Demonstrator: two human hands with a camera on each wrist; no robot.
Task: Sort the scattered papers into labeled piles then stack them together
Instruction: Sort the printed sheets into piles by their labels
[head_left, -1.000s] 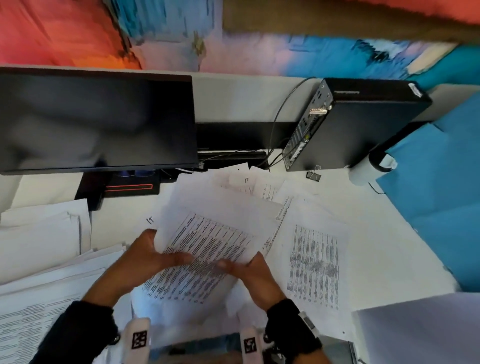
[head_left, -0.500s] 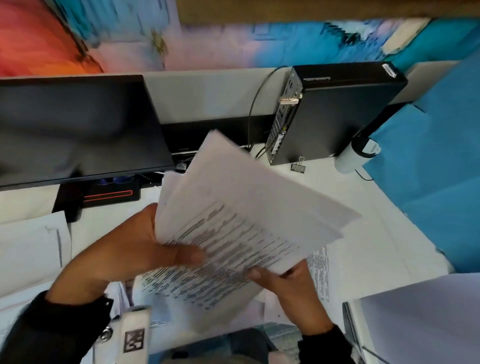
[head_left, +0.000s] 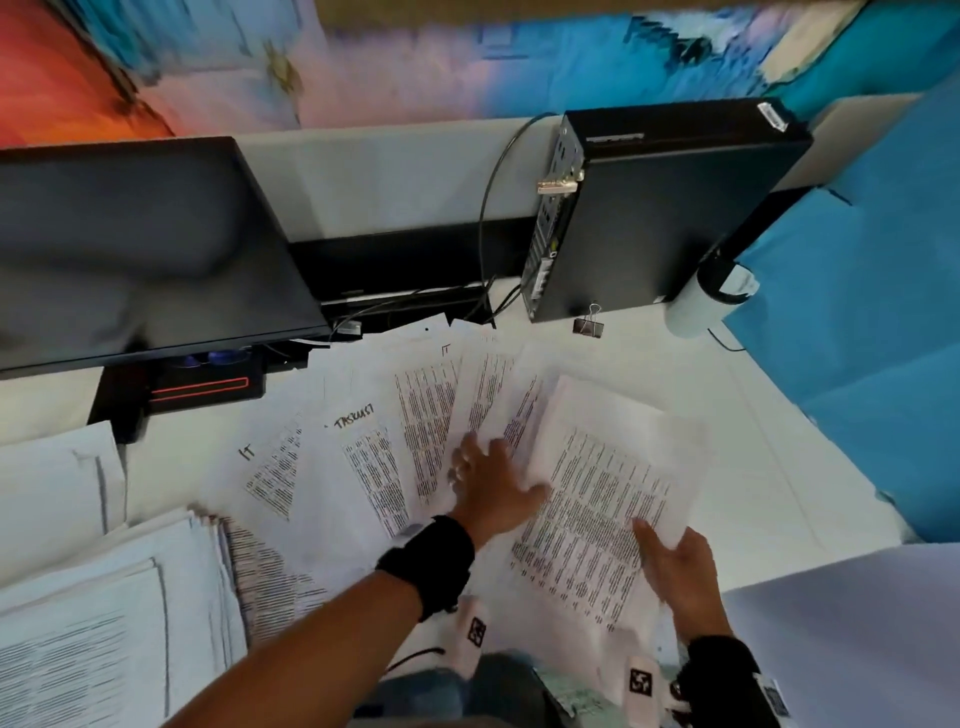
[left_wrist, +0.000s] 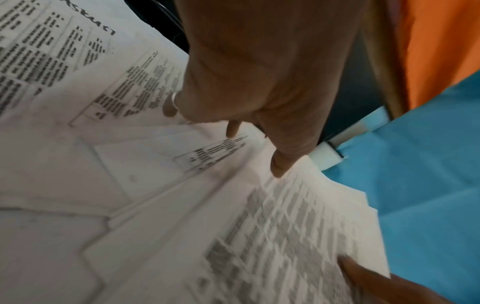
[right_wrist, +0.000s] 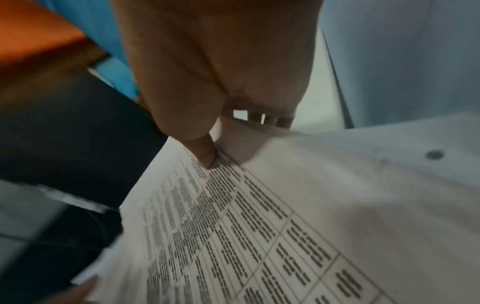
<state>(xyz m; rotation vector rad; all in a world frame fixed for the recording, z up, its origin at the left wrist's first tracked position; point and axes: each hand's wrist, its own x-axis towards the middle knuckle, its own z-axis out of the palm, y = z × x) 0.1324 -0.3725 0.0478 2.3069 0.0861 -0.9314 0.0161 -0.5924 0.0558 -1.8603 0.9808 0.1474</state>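
Note:
Printed sheets lie fanned across the white desk, one hand-marked "IT" (head_left: 270, 478) and one "TASKLIST" (head_left: 369, 457). My left hand (head_left: 483, 467) reaches over this fan with fingers spread and straight, fingertips (left_wrist: 232, 131) pressing the loose sheets. Its thumb points right, toward a bundle of printed sheets (head_left: 597, 499). My right hand (head_left: 670, 561) holds that bundle by its near right corner. The thumb (right_wrist: 205, 156) lies on top and the fingers are underneath. The bundle (right_wrist: 259, 226) is tilted, just right of the fan.
A dark monitor (head_left: 130, 249) stands at the back left and a black desktop PC (head_left: 660, 208) at the back right, with a binder clip (head_left: 589, 326) below it. Thick paper stacks (head_left: 104, 597) fill the left. Blue partition (head_left: 857, 338) borders the right; a white sheet (head_left: 857, 639) lies front right.
Both hands held the bundle raised before. My left hand has let go and moved onto the fanned sheets. My right hand has carried the bundle lower and to the right.

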